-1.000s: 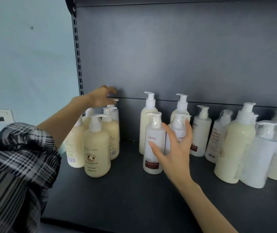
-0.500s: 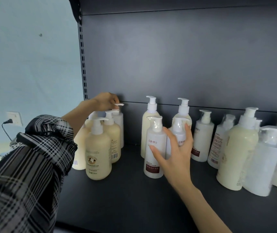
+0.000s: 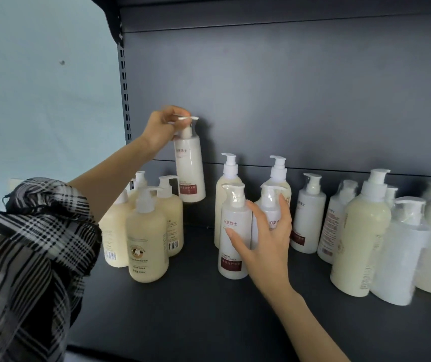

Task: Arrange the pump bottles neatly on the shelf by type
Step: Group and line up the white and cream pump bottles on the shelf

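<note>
A pale blue wall with one small dark mark fills the left. Right of it rises a slotted upright, joined to a dark grey back panel. The matching dark shelf runs near, softly and evenly lit.

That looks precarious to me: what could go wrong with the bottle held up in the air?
The left hand pinches the white bottle only by its pump head; it could slip and topple the cream bottles below. The right hand spans two standing bottles and might knock them over.
</note>
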